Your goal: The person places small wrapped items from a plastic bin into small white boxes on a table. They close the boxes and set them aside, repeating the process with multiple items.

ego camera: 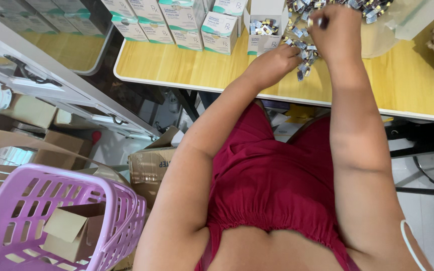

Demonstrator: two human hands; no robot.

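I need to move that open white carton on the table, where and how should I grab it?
Grip the open white carton by its two side walls from above. Its top flaps stand open and small packets fill it, so keep it upright. Closed cartons crowd its left; the left hand works just in front.

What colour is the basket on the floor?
The basket is light purple plastic, clearest in the head view.

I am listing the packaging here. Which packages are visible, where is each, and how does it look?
White cartons: row at table's far edge, white with teal bands.
Open white carton: beside the left hand, holding small sachets.
Brown cardboard box: floor under table.
Folded cardboard box: inside pink basket.
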